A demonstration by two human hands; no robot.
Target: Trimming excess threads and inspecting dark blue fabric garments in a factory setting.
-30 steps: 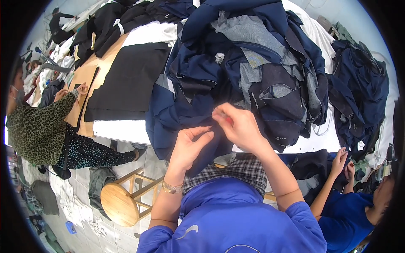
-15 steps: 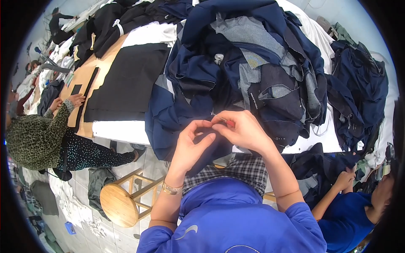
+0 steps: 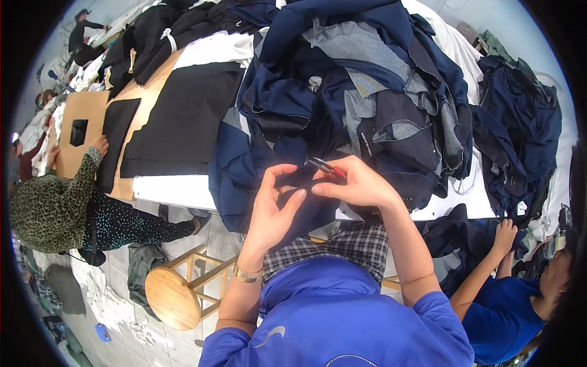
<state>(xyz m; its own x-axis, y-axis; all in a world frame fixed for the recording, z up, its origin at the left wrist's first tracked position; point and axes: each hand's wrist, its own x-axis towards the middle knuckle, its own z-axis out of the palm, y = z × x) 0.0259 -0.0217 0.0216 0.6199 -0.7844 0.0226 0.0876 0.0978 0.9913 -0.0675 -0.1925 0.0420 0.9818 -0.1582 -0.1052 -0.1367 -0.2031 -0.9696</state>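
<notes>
Dark navy cloth (image 3: 309, 214) lies below both hands and hangs over the near edge of the table. My left hand (image 3: 276, 202) hovers over it, thumb and index finger apart with nothing visible between them; its lower fingers are partly hidden. A gold bracelet circles that wrist. In my right hand (image 3: 358, 183) are small thread snips (image 3: 330, 168) with dark blades and red on the handle, the blades pointing toward my left hand. Just beyond, a big heap of navy garment pieces (image 3: 293, 92) with grey undersides and frayed edges covers the table.
Flat black cloth panels (image 3: 180, 122) lie on the table's left, where a person holds a brown board (image 3: 82, 116) with a cutout. A wooden stool (image 3: 174, 296) stands below left. At right, another person's hand (image 3: 504, 235) handles dark cloth beside more navy garments (image 3: 520, 128).
My hands have drawn apart, and the snips have turned so that more of their blades shows. At left, the other person has raised the brown board off the table.
</notes>
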